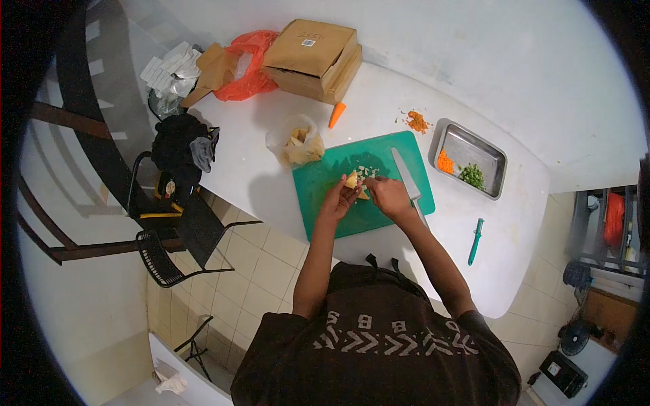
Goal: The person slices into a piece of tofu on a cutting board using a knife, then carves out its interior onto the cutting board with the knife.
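Over the green cutting board [318,196], my left hand [340,197] pinches a pale yellow piece of food [351,179]. My right hand [387,196] is closed just to its right, its fingers curled; what it holds, if anything, is hidden. Small pale chopped bits [366,172] lie on the board beyond my hands. Another yellow piece [363,195] rests on the board between them. A large knife [404,172] lies along the board's right part, beside my right hand, its handle partly hidden by my wrist.
A clear bag of yellow pieces [298,143] and a carrot [336,115] sit beyond the board. To the right are a metal tray [502,177] with orange and green bits, orange peelings [417,122] and a green peeler [477,241]. Cardboard boxes [310,57] stand at the back.
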The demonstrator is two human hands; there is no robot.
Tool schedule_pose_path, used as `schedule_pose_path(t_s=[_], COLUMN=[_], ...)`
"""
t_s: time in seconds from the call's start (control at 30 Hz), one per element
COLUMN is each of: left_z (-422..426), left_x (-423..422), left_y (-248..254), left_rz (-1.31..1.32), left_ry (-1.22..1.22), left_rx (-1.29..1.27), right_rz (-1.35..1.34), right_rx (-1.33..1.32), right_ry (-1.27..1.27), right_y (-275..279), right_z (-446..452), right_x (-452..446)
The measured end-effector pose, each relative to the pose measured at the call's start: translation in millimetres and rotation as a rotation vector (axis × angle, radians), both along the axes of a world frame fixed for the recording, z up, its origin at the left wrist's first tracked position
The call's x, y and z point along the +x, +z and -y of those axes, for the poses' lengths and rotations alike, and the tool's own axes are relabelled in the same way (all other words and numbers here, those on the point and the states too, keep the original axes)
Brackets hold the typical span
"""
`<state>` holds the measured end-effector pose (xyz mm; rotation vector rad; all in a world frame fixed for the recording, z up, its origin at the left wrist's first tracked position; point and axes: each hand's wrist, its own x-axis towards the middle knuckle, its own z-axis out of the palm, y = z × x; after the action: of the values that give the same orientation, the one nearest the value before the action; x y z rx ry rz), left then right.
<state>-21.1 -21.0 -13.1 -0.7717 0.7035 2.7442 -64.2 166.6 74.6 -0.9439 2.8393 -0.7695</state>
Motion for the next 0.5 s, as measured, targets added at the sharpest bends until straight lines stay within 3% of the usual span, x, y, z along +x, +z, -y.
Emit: schedule_pose_path(t_s=[0.5], left_z=[0.5], left_x=[-0.5], left_y=[-4.3], left_rz=[0.080], left_ry=[0.053], left_rx=[-0.013], right_rz=[0.047], right_rx=[-0.017], right_ry=[0.013], right_y=[-7.8], right_z=[-7.1], right_x=[-1.4])
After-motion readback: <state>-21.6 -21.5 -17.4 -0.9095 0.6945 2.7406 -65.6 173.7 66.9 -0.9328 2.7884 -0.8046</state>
